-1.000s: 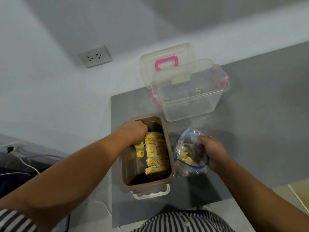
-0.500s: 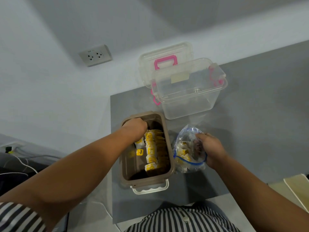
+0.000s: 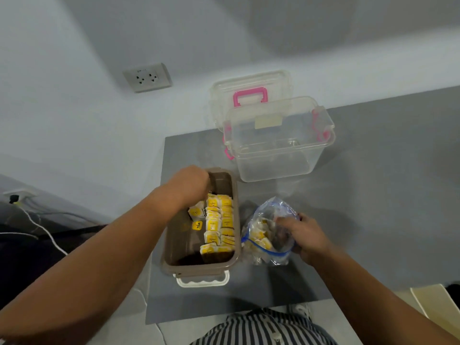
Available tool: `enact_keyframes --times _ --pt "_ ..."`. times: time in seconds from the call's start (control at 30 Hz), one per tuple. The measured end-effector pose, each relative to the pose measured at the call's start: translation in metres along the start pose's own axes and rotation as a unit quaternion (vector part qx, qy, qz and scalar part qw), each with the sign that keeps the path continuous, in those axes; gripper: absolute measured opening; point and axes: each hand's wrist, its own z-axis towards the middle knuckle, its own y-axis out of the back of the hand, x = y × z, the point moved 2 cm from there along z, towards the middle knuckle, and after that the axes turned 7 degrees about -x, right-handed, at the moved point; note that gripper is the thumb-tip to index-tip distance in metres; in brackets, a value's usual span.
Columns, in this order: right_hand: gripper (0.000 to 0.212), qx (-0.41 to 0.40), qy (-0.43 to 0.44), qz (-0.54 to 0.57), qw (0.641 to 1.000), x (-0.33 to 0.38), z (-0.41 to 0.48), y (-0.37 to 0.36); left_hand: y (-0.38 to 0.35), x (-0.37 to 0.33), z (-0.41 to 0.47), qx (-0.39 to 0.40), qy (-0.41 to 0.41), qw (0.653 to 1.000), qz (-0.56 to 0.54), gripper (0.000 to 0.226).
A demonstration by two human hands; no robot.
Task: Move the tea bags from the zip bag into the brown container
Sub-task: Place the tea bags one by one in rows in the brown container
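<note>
Brown plastic is what I see in the middle: the brown container (image 3: 201,269) sits open on the grey table (image 3: 373,195), with a row of yellow-tagged tea bags (image 3: 219,225) packed along its right side and a few loose ones beside the row. My left hand (image 3: 189,183) reaches into the container's far end with its knuckles up and its fingers curled down out of sight, so I cannot tell whether it holds anything. My right hand (image 3: 308,235) grips the zip bag (image 3: 270,215), which stands just beside the container's right wall with more tea bags inside. Behind them is a clear box (image 3: 278,155), its pink-handled lid (image 3: 250,95) leaning against the wall near a socket (image 3: 147,77).
</note>
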Motion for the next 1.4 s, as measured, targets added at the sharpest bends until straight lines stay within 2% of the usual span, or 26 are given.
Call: enact_keyframes --times 0.1,0.17,0.27,0.33,0.47,0.53,0.67,0.87,0.97,1.07,1.2,1.33,1.4 --pt "0.026 0.022 -0.012 0.01 1.0 0.002 0.0 0.001 0.018 -0.017 -0.019 -0.058 0.025 0.99 -0.125 0.009" --pt "0.016 0.019 -0.017 0.024 0.999 0.004 0.001 0.001 0.026 -0.038 -0.035 -0.089 0.034 0.97 -0.225 0.004" --pt "0.025 0.027 -0.013 0.024 0.999 0.003 0.008 0.002 0.024 -0.081 -0.049 -0.104 0.006 0.948 -0.3 0.008" --pt "0.03 0.027 -0.011 0.029 0.999 0.0 0.012 0.005 0.01 -0.109 -0.051 -0.084 -0.008 0.943 -0.322 0.012" --pt "0.024 0.042 -0.013 0.024 0.999 0.001 0.016 0.017 -0.033 -0.148 -0.042 -0.042 -0.005 0.959 -0.281 0.015" --pt "0.017 0.05 -0.007 0.018 0.999 0.006 0.016 0.025 -0.052 -0.156 -0.037 -0.021 0.016 0.976 -0.215 0.016" --pt "0.021 0.056 0.012 0.01 0.998 0.015 0.017 0.037 -0.074 -0.165 -0.032 -0.002 0.041 0.994 -0.102 0.019" --pt "0.019 0.035 0.069 -0.029 0.997 0.026 0.027 0.049 -0.074 -0.175 -0.029 0.052 0.04 0.995 -0.072 0.028" --pt "0.021 0.044 0.095 -0.032 0.994 0.027 0.032 0.05 -0.075 -0.181 -0.027 0.059 0.049 0.996 -0.053 0.025" --pt "0.021 0.065 0.109 -0.025 0.992 0.03 0.032 0.048 -0.075 -0.184 -0.028 0.05 0.072 0.994 -0.061 0.022" --pt "0.045 0.083 0.105 -0.02 0.991 0.03 0.036 0.051 -0.071 -0.179 -0.027 -0.003 0.096 0.988 -0.118 0.019" --pt "0.04 0.078 0.056 -0.183 0.978 0.033 0.036 0.061 -0.07 -0.174 -0.028 -0.043 0.139 0.969 -0.202 0.018" --pt "0.036 0.132 -0.009 -0.246 0.96 0.033 0.03 0.063 -0.071 -0.175 -0.027 -0.062 0.16 0.955 -0.242 0.016"
